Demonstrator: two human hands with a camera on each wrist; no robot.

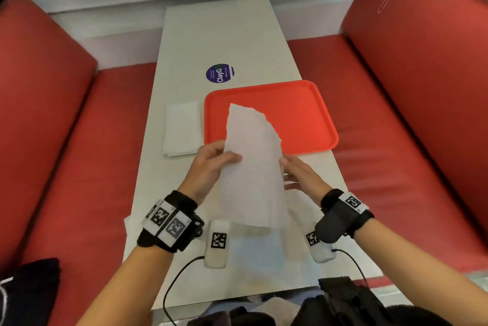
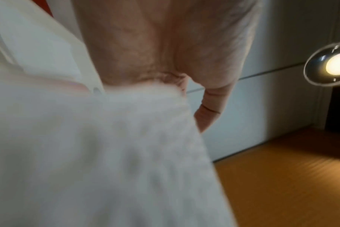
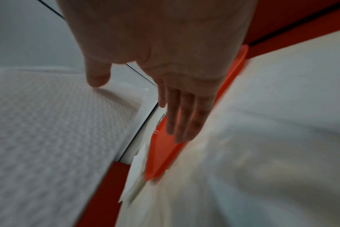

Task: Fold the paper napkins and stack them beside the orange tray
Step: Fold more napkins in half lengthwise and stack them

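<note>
A white paper napkin [image 1: 253, 167] is held up unfolded over the table, in front of the orange tray [image 1: 303, 114]. My left hand [image 1: 224, 156] pinches its left edge, thumb on the front and fingers behind; in the left wrist view the napkin [image 2: 107, 153] covers most of the palm [image 2: 165, 46]. On the other side, my right hand [image 1: 287, 167] has straight fingers. Seen from the right wrist, only the thumb of that hand [image 3: 165, 53] touches the sheet [image 3: 49, 122]. A stack of folded napkins [image 1: 182, 128] lies just left of the tray.
Loose unfolded napkins [image 1: 298, 209] lie on the white table [image 1: 219, 35] below my hands. Two white tagged blocks [image 1: 217, 243] with black cables sit at the near edge. A round blue sticker [image 1: 220, 73] lies beyond the tray. Red bench seats [image 1: 66, 167] flank the table.
</note>
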